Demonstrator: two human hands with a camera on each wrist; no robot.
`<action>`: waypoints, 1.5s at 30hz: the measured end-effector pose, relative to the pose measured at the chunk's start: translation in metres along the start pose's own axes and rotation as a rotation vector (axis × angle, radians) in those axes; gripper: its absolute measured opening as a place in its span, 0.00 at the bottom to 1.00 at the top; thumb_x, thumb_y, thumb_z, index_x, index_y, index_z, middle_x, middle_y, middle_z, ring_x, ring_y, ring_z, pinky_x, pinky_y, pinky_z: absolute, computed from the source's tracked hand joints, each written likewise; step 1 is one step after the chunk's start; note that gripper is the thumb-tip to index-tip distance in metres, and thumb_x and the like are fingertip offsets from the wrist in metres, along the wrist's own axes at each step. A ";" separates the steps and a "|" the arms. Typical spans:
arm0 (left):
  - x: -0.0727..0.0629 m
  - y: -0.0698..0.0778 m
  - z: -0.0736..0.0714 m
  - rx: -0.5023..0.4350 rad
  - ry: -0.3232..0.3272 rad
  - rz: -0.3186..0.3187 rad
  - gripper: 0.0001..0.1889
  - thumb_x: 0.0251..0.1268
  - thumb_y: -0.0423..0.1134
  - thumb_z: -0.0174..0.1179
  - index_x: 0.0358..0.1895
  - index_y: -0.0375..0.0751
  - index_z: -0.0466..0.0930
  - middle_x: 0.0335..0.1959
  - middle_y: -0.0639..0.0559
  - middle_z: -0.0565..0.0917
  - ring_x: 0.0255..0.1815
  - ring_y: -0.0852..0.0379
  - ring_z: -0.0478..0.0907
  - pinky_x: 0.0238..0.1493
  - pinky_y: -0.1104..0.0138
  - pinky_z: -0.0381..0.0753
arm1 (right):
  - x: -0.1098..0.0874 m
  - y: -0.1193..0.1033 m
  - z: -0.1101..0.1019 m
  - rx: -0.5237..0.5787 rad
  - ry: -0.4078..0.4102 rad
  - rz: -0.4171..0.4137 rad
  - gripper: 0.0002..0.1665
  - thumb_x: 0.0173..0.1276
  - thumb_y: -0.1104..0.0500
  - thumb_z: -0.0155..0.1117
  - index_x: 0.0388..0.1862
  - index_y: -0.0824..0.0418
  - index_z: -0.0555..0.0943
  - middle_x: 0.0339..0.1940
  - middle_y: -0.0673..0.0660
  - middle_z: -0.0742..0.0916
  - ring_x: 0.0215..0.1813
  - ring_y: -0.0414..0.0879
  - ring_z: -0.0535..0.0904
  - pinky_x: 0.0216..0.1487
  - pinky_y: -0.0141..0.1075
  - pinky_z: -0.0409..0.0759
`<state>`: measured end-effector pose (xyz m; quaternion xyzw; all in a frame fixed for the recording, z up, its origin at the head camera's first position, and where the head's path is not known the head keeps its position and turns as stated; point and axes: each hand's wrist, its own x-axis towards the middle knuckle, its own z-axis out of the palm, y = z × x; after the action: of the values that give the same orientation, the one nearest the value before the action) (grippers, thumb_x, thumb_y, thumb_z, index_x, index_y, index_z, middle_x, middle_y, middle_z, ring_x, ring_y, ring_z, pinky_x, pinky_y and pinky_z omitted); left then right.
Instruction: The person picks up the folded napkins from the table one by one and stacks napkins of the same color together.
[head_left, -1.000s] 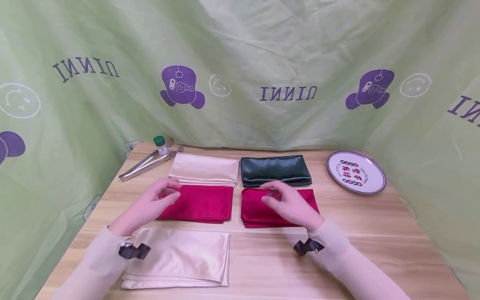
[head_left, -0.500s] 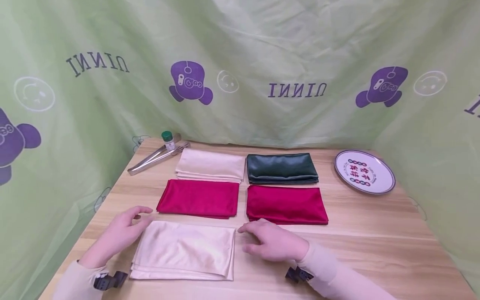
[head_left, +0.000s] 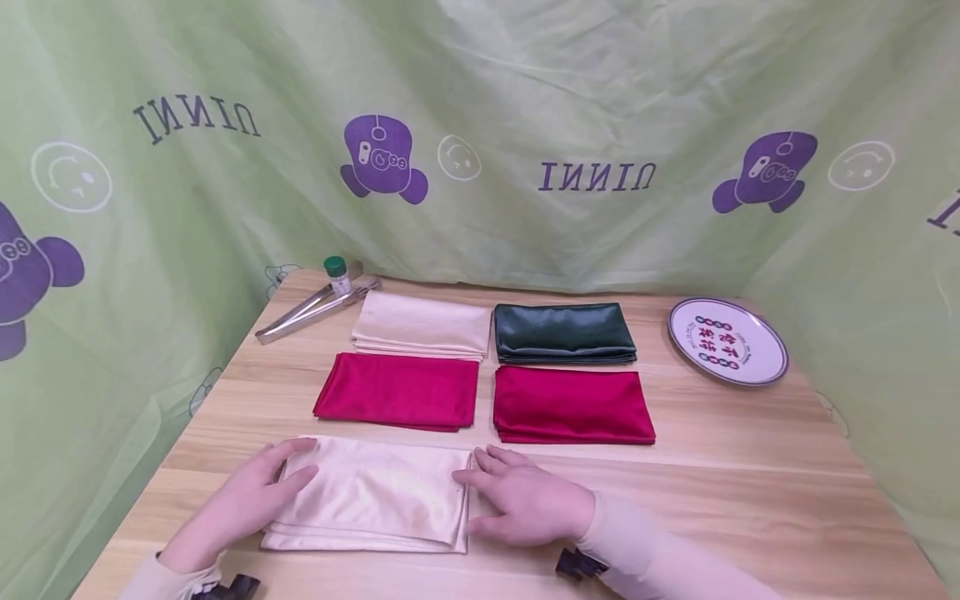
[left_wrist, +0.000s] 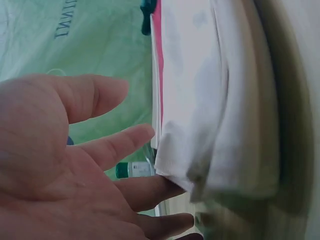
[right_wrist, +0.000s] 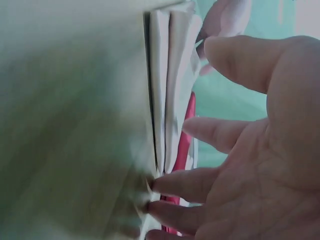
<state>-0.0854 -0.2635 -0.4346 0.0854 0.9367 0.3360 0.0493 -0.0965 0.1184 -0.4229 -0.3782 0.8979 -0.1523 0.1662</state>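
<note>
A folded cream satin cloth point(head_left: 378, 492) lies flat on the table nearest the person. At its left edge is my left hand point(head_left: 251, 498), its thumb and index finger extended over the cloth. In the left wrist view, the left fingers point(left_wrist: 147, 192) reach the cloth's corner, with the thumb apart. My right hand point(head_left: 528, 500) is at the right edge, its index fingertip over the cloth. The right wrist view shows the right fingers point(right_wrist: 187, 182) spread and fairly straight beside the layered folds point(right_wrist: 172, 95). Neither hand pinches the cloth.
Two folded red cloths point(head_left: 397, 392) point(head_left: 573, 406) lie beyond, with another cream cloth point(head_left: 422, 323) and a dark green one point(head_left: 564, 332) behind them. Metal tongs point(head_left: 307, 318) and a green-capped bottle point(head_left: 340, 277) are at the back left. A plate point(head_left: 727, 342) lies at the right.
Both hands have drawn back from above the red cloths and come down to the two sides of the near cream cloth. The right hand has moved left onto its edge. The view has shifted slightly.
</note>
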 end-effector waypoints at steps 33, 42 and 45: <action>-0.013 -0.016 -0.005 -0.233 0.004 -0.052 0.19 0.66 0.33 0.62 0.59 0.35 0.74 0.64 0.34 0.70 0.69 0.29 0.60 0.60 0.73 0.67 | 0.031 -0.023 0.042 0.966 0.472 0.196 0.22 0.58 0.71 0.68 0.51 0.61 0.78 0.57 0.59 0.72 0.41 0.47 0.79 0.41 0.32 0.81; -0.015 -0.019 -0.006 -0.182 0.045 -0.039 0.17 0.63 0.28 0.62 0.55 0.37 0.78 0.62 0.33 0.73 0.62 0.32 0.71 0.56 0.58 0.77 | 0.037 -0.024 0.043 0.990 0.497 0.217 0.19 0.54 0.75 0.66 0.46 0.65 0.82 0.53 0.58 0.76 0.36 0.43 0.78 0.35 0.28 0.78; -0.015 -0.019 -0.009 -0.207 0.061 -0.052 0.17 0.63 0.28 0.62 0.56 0.38 0.78 0.64 0.34 0.72 0.58 0.38 0.76 0.48 0.72 0.78 | 0.038 -0.024 0.043 0.984 0.494 0.214 0.19 0.54 0.74 0.66 0.46 0.65 0.83 0.53 0.59 0.77 0.36 0.42 0.78 0.36 0.27 0.78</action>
<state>-0.0744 -0.2870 -0.4393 0.0453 0.8999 0.4321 0.0378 -0.0888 0.0679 -0.4587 -0.1162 0.7666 -0.6196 0.1221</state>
